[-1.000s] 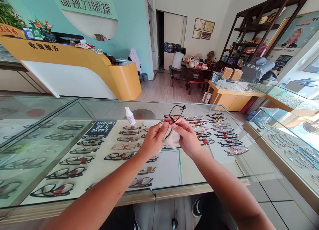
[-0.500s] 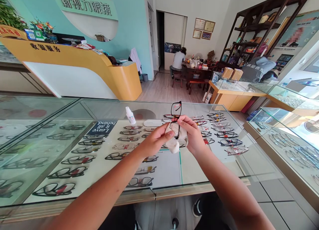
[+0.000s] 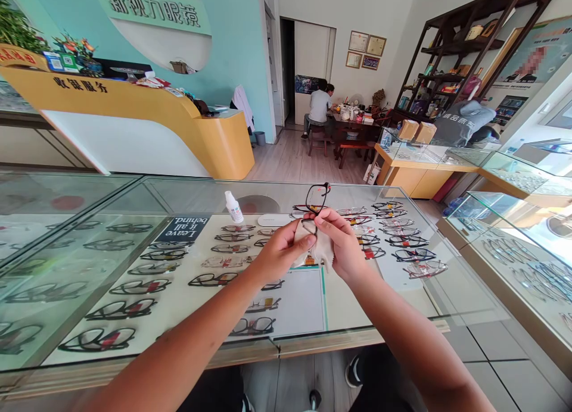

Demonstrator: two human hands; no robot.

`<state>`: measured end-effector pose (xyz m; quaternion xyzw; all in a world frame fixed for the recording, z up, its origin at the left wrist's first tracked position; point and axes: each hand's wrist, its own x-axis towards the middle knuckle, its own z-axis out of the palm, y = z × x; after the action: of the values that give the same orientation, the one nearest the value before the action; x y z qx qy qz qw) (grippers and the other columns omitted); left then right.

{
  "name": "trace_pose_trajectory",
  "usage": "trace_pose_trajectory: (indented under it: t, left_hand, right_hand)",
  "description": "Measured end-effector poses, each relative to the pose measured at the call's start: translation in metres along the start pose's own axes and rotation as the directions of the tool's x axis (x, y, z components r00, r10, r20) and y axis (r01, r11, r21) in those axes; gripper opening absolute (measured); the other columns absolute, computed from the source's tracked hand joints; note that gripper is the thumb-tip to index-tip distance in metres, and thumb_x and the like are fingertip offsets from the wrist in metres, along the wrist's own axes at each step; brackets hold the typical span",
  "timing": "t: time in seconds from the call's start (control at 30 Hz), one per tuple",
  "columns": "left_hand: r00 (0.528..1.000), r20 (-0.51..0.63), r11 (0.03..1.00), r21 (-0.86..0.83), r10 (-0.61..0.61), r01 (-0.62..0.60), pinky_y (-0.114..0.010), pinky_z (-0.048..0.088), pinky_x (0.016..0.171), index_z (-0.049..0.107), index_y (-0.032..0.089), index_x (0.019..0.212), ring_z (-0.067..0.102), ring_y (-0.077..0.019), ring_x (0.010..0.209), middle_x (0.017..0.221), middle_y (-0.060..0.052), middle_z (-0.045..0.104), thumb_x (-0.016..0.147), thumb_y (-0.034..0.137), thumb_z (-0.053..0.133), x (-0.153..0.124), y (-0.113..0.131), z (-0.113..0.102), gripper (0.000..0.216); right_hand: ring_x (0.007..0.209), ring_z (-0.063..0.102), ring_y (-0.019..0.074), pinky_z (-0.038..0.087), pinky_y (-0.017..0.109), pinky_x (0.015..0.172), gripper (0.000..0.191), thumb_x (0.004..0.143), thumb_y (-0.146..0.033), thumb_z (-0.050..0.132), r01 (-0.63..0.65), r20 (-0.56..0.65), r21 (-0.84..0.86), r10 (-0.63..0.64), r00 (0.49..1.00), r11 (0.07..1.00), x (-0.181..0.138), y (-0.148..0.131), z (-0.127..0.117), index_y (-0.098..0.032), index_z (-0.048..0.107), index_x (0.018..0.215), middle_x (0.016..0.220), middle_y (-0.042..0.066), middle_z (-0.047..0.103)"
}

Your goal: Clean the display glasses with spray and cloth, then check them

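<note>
Above the glass counter I hold a pair of dark-framed eyeglasses [image 3: 317,199], one lens standing up clear of my fingers. A whitish cloth [image 3: 320,248] wraps the lower lens and hangs below it. My left hand [image 3: 285,246] is closed, pinching the cloth over that lens from the left. My right hand [image 3: 345,240] is closed too, its thumb and fingers gripping the eyeglasses near the bridge with cloth against the palm. The lower part of the frame is mostly hidden by the cloth and fingers. A white spray bottle [image 3: 233,208] stands on the counter to the left.
Beneath my hands lies the glass display counter [image 3: 286,339], with rows of eyeglasses [image 3: 120,339] inside. More glass cases [image 3: 465,227] stand at the right. Across the floor is a yellow-and-white reception desk [image 3: 223,144]. A person [image 3: 319,107] sits at a dark table at the back.
The eyeglasses have tilted slightly, and the cloth has shifted and bunched differently around the lower lens. At the back, the seated person has moved and another head now shows beside them.
</note>
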<state>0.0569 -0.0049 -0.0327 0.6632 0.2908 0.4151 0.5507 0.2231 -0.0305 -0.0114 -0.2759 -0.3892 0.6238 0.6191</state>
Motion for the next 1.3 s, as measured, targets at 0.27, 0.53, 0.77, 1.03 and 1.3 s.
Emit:
trace_pose_trajectory:
  t: [0.27,0.53,0.77,1.03,1.3]
  left_hand:
    - [0.979,-0.203,0.995,-0.104,-0.023,0.002,-0.026,0.045,0.066,0.066,0.02,0.096,0.05,-0.014,0.071,0.081,0.001,0.064,0.077,0.082,0.087,0.003,-0.004,0.008,0.068]
    - [0.964,-0.264,0.999,-0.017,0.043,-0.049,-0.03,0.054,0.076,0.073,0.021,0.09,0.06,-0.0179,0.078,0.081,-0.003,0.07,0.086,0.088,0.075,0.002,-0.001,0.01,0.067]
    - [0.991,-0.126,0.999,0.015,0.044,-0.043,-0.033,0.057,0.088,0.08,0.023,0.105,0.068,-0.0243,0.097,0.088,-0.005,0.074,0.097,0.08,0.068,0.001,-0.006,0.003,0.059]
    - [0.998,0.07,0.999,-0.05,-0.01,0.014,-0.026,0.045,0.068,0.071,0.019,0.116,0.053,-0.0153,0.077,0.09,-0.001,0.063,0.092,0.065,0.083,0.001,-0.004,-0.003,0.053]
    - [0.972,-0.225,0.997,0.026,0.07,-0.066,-0.028,0.047,0.067,0.071,0.02,0.095,0.052,-0.0163,0.072,0.075,0.0,0.06,0.086,0.086,0.076,0.002,0.0,0.008,0.067]
  right_hand:
    - [0.079,0.063,0.0187,0.052,0.03,0.076,0.027,0.081,-0.045,0.091,0.072,0.004,-0.092,-0.072,0.997,0.993,-0.001,0.009,0.001,-0.028,0.072,0.084,0.086,-0.001,0.072]
    - [0.074,0.058,0.0157,0.049,0.029,0.071,0.032,0.077,-0.047,0.097,0.122,0.034,-0.129,-0.118,0.992,0.984,-0.004,0.006,0.002,-0.027,0.073,0.082,0.087,-0.002,0.07]
    - [0.077,0.067,0.0179,0.053,0.03,0.073,0.028,0.076,-0.044,0.098,0.058,-0.01,-0.035,-0.059,0.998,0.998,-0.001,0.001,0.0,-0.028,0.075,0.08,0.086,-0.001,0.077]
    - [0.073,0.068,0.0164,0.054,0.027,0.066,0.032,0.073,-0.045,0.101,0.016,-0.044,0.036,-0.014,0.999,0.999,0.0,-0.001,0.0,-0.026,0.076,0.08,0.089,0.0,0.081]
    - [0.075,0.066,0.0165,0.056,0.029,0.073,0.033,0.079,-0.05,0.099,0.077,0.05,-0.037,-0.075,0.996,0.996,-0.001,0.011,0.004,-0.028,0.074,0.085,0.091,-0.002,0.079]
